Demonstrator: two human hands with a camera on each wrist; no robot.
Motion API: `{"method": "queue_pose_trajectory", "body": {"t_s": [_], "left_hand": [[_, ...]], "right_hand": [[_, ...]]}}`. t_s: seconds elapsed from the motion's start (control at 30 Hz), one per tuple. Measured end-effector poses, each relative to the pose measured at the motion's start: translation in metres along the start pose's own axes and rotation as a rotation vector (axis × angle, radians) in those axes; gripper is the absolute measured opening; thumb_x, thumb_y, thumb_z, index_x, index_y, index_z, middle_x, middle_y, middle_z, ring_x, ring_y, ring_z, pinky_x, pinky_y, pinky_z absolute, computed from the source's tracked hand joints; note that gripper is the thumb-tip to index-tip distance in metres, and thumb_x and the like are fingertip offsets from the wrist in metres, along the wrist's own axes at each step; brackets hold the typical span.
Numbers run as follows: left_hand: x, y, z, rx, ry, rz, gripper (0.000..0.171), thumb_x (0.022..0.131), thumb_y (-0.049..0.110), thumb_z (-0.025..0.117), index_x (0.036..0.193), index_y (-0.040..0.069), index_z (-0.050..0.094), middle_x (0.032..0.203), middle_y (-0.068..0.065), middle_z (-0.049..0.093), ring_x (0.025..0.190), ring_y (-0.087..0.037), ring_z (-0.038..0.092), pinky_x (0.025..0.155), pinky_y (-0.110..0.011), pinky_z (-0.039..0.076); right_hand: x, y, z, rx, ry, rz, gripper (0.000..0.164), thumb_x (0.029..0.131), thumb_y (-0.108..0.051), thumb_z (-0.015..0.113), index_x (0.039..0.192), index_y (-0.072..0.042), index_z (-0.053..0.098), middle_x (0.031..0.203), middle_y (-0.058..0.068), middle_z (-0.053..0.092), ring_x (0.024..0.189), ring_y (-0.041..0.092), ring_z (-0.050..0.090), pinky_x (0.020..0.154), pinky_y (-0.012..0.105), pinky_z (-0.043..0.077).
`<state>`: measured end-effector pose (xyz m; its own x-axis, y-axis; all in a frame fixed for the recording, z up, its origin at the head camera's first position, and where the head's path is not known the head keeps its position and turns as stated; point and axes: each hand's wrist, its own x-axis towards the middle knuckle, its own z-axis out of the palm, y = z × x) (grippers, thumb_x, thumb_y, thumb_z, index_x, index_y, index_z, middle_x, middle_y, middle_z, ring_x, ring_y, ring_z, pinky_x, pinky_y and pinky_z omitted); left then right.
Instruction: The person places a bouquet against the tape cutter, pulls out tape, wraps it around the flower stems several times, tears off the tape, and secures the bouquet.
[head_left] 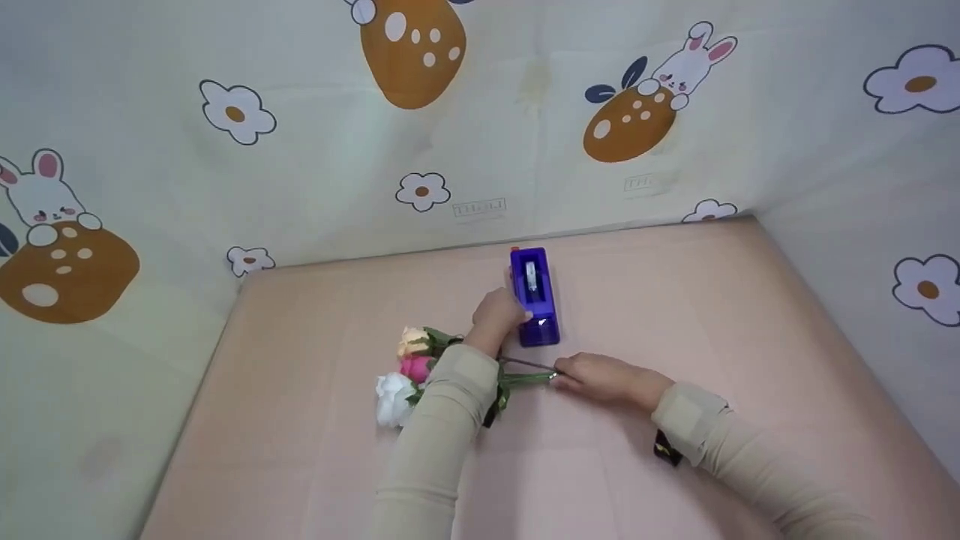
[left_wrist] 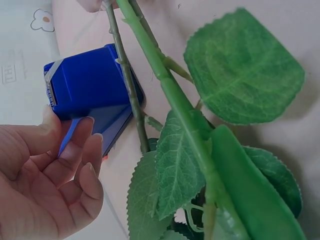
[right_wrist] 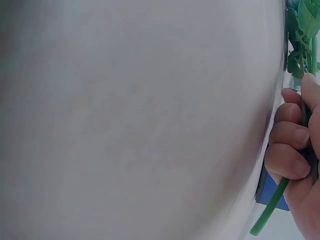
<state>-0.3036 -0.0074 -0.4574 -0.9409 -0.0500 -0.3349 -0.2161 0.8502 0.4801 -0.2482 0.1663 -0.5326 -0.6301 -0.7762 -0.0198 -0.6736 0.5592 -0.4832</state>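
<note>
Several artificial flowers lie on the table at the left: a cream rose (head_left: 412, 342), a pink rose (head_left: 417, 367) and a white rose (head_left: 394, 400). Their green stems (head_left: 529, 377) run rightward to my right hand (head_left: 600, 377), which grips them near the ends. One cut stem end (right_wrist: 270, 210) sticks out past its curled fingers. Above the stems, my left hand (left_wrist: 55, 175) reaches to a blue tape dispenser (head_left: 534, 296), its thumb by the serrated cutter (left_wrist: 50, 90) and its fingertips against the side. A roll of tape (head_left: 531, 276) sits inside. Large leaves (left_wrist: 245, 70) fill the left wrist view.
A pale pink cloth covers the table (head_left: 337, 480). Behind it and at both sides hangs a light curtain (head_left: 315, 187) printed with rabbits and flowers. A small black thing with a yellow mark (head_left: 666, 448) shows under the right cuff.
</note>
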Motion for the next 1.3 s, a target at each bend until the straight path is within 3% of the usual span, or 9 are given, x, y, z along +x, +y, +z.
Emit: {"method": "queue_pose_trajectory", "body": {"t_s": [0.3, 0.47, 0.6, 0.73, 0.83, 0.97, 1.1, 1.17, 1.3], "left_hand": [[-0.001, 0.003, 0.000, 0.034, 0.027, 0.021, 0.035, 0.084, 0.027, 0.066, 0.110, 0.004, 0.062, 0.107, -0.008, 0.065, 0.083, -0.017, 0.058, 0.074, -0.035, 0.049], [-0.008, 0.008, 0.006, 0.178, 0.053, 0.055, 0.033, 0.089, 0.028, 0.059, 0.112, 0.005, 0.062, 0.108, -0.009, 0.065, 0.092, -0.020, 0.062, 0.074, -0.038, 0.051], [-0.029, 0.006, 0.013, 0.257, 0.196, 0.175, 0.029, 0.090, 0.030, 0.057, 0.102, 0.004, 0.061, 0.098, -0.011, 0.066, 0.088, -0.024, 0.064, 0.068, -0.039, 0.052], [-0.072, -0.004, 0.019, 0.238, 0.309, 0.384, 0.029, 0.089, 0.035, 0.056, 0.084, 0.007, 0.060, 0.076, -0.009, 0.065, 0.067, -0.023, 0.063, 0.055, -0.036, 0.049], [-0.103, -0.018, 0.029, 0.145, 0.154, 0.510, 0.034, 0.090, 0.040, 0.053, 0.075, 0.010, 0.061, 0.064, -0.001, 0.059, 0.054, -0.014, 0.053, 0.048, -0.027, 0.042], [-0.119, -0.043, 0.052, 0.063, -0.089, 0.511, 0.043, 0.091, 0.045, 0.049, 0.067, 0.011, 0.062, 0.057, 0.006, 0.051, 0.050, -0.009, 0.042, 0.049, -0.023, 0.035], [-0.109, -0.066, 0.070, 0.017, -0.056, 0.445, 0.043, 0.091, 0.048, 0.047, 0.071, 0.012, 0.057, 0.060, 0.005, 0.051, 0.053, -0.010, 0.043, 0.053, -0.026, 0.035], [-0.099, -0.074, 0.074, -0.155, -0.067, 0.405, 0.039, 0.090, 0.049, 0.047, 0.086, 0.011, 0.057, 0.069, 0.004, 0.056, 0.057, -0.009, 0.046, 0.054, -0.025, 0.038], [-0.083, -0.080, 0.074, -0.693, -0.211, 0.334, 0.037, 0.093, 0.042, 0.048, 0.112, 0.010, 0.049, 0.068, 0.003, 0.051, 0.056, -0.008, 0.042, 0.051, -0.021, 0.032]], "right_hand": [[0.002, 0.000, -0.001, -0.049, 0.011, 0.009, 0.021, 0.094, -0.026, 0.051, 0.079, -0.011, 0.051, 0.066, -0.005, 0.050, 0.061, 0.009, 0.047, 0.059, 0.027, 0.043], [0.002, 0.000, 0.000, -0.092, 0.055, 0.003, 0.021, 0.094, -0.023, 0.050, 0.077, -0.011, 0.048, 0.063, -0.003, 0.050, 0.057, 0.010, 0.048, 0.054, 0.028, 0.043], [0.001, -0.003, 0.002, -0.116, 0.095, 0.008, 0.022, 0.094, -0.023, 0.051, 0.076, -0.010, 0.047, 0.063, -0.002, 0.052, 0.057, 0.013, 0.051, 0.054, 0.030, 0.044], [-0.002, -0.008, 0.004, -0.147, 0.123, -0.015, 0.015, 0.094, -0.016, 0.049, 0.088, -0.003, 0.055, 0.073, 0.006, 0.062, 0.067, 0.020, 0.060, 0.061, 0.032, 0.049], [-0.004, -0.013, 0.003, -0.170, 0.151, -0.038, 0.013, 0.093, -0.015, 0.050, 0.091, -0.003, 0.055, 0.077, 0.007, 0.063, 0.068, 0.019, 0.060, 0.063, 0.031, 0.049], [-0.003, -0.018, -0.001, -0.167, 0.215, -0.036, 0.016, 0.092, -0.019, 0.053, 0.080, -0.009, 0.048, 0.066, -0.001, 0.052, 0.058, 0.011, 0.047, 0.054, 0.026, 0.044], [-0.002, -0.022, -0.006, -0.158, 0.291, -0.023, 0.018, 0.092, -0.021, 0.055, 0.080, -0.010, 0.047, 0.063, -0.002, 0.048, 0.056, 0.009, 0.042, 0.051, 0.025, 0.041], [-0.001, -0.023, -0.007, -0.156, 0.323, -0.024, 0.018, 0.091, -0.021, 0.055, 0.080, -0.009, 0.047, 0.063, -0.001, 0.050, 0.056, 0.010, 0.043, 0.051, 0.026, 0.041], [-0.001, -0.024, -0.008, -0.156, 0.345, -0.023, 0.018, 0.091, -0.020, 0.055, 0.082, -0.007, 0.048, 0.065, 0.002, 0.053, 0.058, 0.012, 0.045, 0.051, 0.026, 0.042]]}}
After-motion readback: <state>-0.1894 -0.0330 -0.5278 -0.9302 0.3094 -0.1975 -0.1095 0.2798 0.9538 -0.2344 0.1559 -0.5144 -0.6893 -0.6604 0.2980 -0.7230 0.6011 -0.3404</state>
